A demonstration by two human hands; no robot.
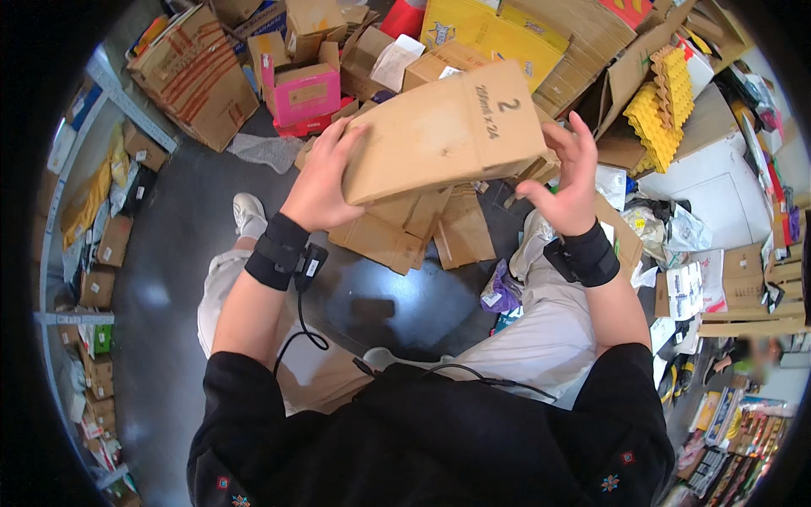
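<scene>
A flattened brown cardboard box [443, 135] is held up in front of the chest, above the knees, tilted so that its right end sits higher than its left. The left hand [323, 182] is pressed flat against the box's left end, fingers spread along the upper edge and thumb tucked below, so the panel is gripped at that corner. The right hand [568, 177] is seen just beside the box's right end, fingers spread and curled; only the fingertips near the lower right corner appear to be touching the cardboard, and a firm grip there cannot be confirmed. Handwritten dark marks are noted on the box's upper face. Black wrist straps are worn on both forearms, and a small device with a black cable [304, 313] is hung from the left strap, trailing down toward the black top. Light trousers and a white shoe [247, 213] are seen below the hands on a dark glossy floor [169, 270]. Directly beneath the held box, several flat cardboard sheets [422, 232] are lying overlapped on the floor. A pink box [304, 91] is sitting further back among loose brown cartons, and a yellow flattened carton [481, 34] is lying behind the held box. Yellow egg trays [659, 106] are stacked to the right, near a white panel [718, 190]. A purple packet [500, 291] is lying by the right knee. Shelving with small boxes [97, 253] is seen along the left edge.
</scene>
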